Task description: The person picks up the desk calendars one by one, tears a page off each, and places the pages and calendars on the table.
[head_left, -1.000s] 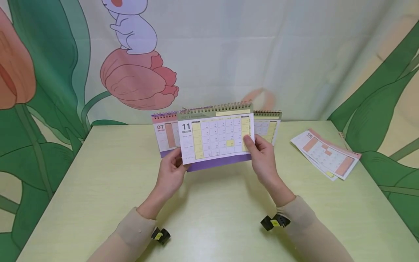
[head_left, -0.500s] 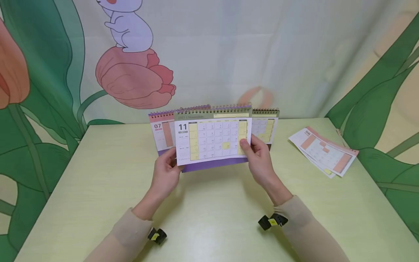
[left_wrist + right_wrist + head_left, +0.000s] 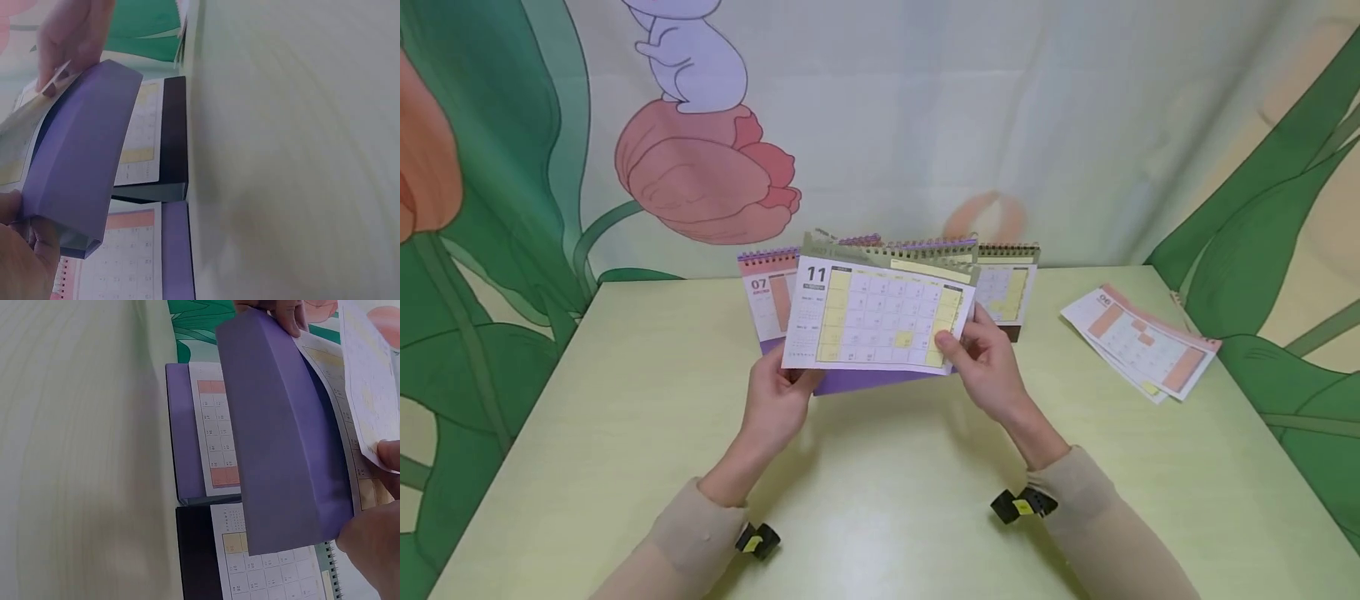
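A desk calendar with a purple stand (image 3: 857,383) and coil binding is held up over the table. In front of it lies a calendar page (image 3: 872,321) marked 11, tilted with its right end lower; its ragged top edge is off the coil at the upper left. My left hand (image 3: 775,398) grips the calendar's lower left corner, thumb in front. At the right, my right hand (image 3: 996,375) pinches the page under its thumb, fingers hidden behind. In the right wrist view, the page (image 3: 369,381) stands apart from the sheets on the purple stand (image 3: 275,444).
Behind stand two more desk calendars: a pink one (image 3: 762,304) marked 07 on a purple stand, and a green-topped one (image 3: 1013,292) on a dark stand. Loose pages (image 3: 1138,342), the top one marked 06, lie on the table (image 3: 880,500) at right. A printed curtain (image 3: 887,125) hangs behind.
The page marked 11 has come away from the coil and turned clockwise, its left end rising and its right end dropping with my right thumb. My left hand keeps its grip on the calendar.
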Demonstrator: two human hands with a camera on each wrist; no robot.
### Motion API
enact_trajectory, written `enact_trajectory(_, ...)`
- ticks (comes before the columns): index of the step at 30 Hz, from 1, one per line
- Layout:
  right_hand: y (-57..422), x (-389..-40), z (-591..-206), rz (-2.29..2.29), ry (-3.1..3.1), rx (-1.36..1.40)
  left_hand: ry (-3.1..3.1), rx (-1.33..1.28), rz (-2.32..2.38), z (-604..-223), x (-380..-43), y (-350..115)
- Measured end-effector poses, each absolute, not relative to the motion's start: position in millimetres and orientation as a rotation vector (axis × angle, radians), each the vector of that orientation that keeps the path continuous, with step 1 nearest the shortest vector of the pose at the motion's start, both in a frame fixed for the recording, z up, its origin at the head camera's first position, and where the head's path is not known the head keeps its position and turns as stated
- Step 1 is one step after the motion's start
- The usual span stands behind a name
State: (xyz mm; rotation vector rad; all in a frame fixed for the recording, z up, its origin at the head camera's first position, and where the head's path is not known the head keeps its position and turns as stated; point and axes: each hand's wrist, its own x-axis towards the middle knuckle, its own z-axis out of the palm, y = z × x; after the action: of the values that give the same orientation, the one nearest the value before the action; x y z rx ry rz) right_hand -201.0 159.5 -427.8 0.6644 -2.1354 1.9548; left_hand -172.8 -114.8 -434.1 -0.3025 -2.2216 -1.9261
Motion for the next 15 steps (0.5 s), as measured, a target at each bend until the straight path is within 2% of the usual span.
enact_trajectory(15, 164.5, -198.3, -433.1, 1.843, -2.138, 0.885, -2.259, -0.301, -1.908, -434.7, -174.4, -116.5)
